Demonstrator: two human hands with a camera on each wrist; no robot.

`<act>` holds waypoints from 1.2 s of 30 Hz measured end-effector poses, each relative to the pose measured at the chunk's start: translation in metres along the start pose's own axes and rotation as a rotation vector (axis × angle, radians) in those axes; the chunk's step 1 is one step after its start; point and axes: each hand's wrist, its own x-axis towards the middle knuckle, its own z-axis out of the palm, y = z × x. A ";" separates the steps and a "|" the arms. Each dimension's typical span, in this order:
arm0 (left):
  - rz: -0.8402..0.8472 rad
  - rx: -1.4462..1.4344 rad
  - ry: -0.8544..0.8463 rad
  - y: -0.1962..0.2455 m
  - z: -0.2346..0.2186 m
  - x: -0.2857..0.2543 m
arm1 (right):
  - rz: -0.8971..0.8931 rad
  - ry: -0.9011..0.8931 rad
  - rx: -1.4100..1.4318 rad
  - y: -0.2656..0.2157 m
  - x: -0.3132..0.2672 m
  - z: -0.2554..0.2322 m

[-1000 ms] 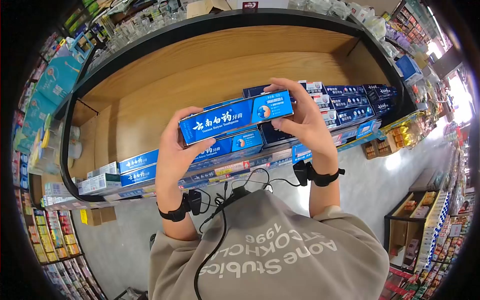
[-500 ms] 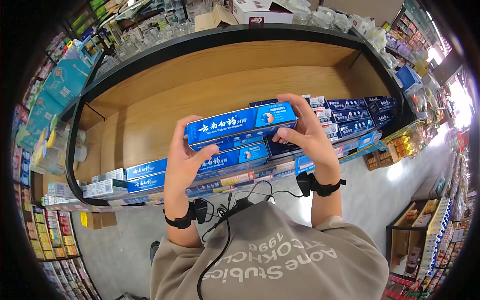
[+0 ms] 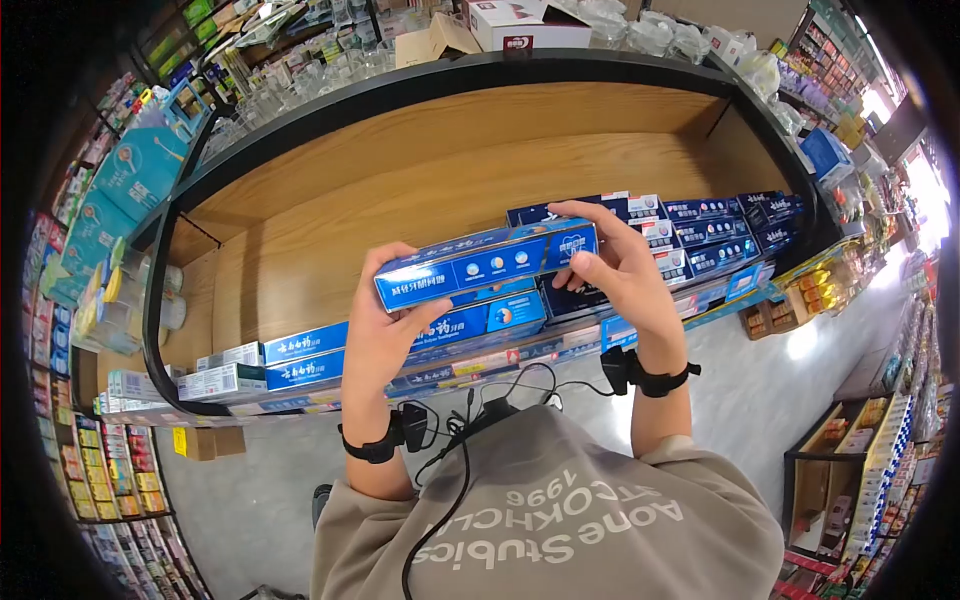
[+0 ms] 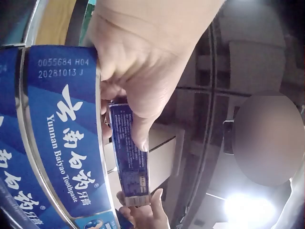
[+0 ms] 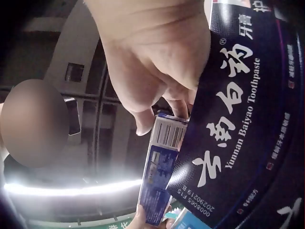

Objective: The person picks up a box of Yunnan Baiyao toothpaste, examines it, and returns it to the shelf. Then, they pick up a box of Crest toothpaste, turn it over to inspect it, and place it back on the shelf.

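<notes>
A blue toothpaste box (image 3: 485, 262) is held level in both hands above a row of similar boxes. My left hand (image 3: 382, 335) grips its left end, with the thumb along the near lower edge. At the other end my right hand (image 3: 635, 275) holds it, fingers over the top and thumb in front. A narrow side with round icons faces the head camera. Both wrist views show the printed underside of the held box (image 4: 129, 152) (image 5: 159, 157). Below it lie stacked blue toothpaste boxes (image 3: 515, 312), and dark navy toothpaste boxes (image 3: 700, 232) sit to the right.
The boxes line the front of a wooden shelf (image 3: 420, 150) with a black metal frame (image 3: 420, 75). White and green cartons (image 3: 222, 382) lie at its left end. Glassware (image 3: 310, 95) and an open white carton (image 3: 530, 25) stand on the level above. Cables (image 3: 470, 420) hang near the chest.
The held box has been turned about its long axis: its large logo face has tipped upward and a narrow side now faces the camera. Both hands keep hold of its ends.
</notes>
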 end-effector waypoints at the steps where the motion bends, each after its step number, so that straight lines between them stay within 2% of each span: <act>1: 0.001 -0.009 0.002 0.001 0.000 -0.001 | -0.020 -0.015 0.019 -0.001 0.000 0.001; 4: -0.006 0.018 0.014 0.004 0.001 -0.002 | -0.066 0.014 0.016 0.001 0.000 0.007; 36: -0.042 0.066 0.010 0.009 0.002 -0.001 | -0.015 0.032 -0.003 0.001 0.000 0.006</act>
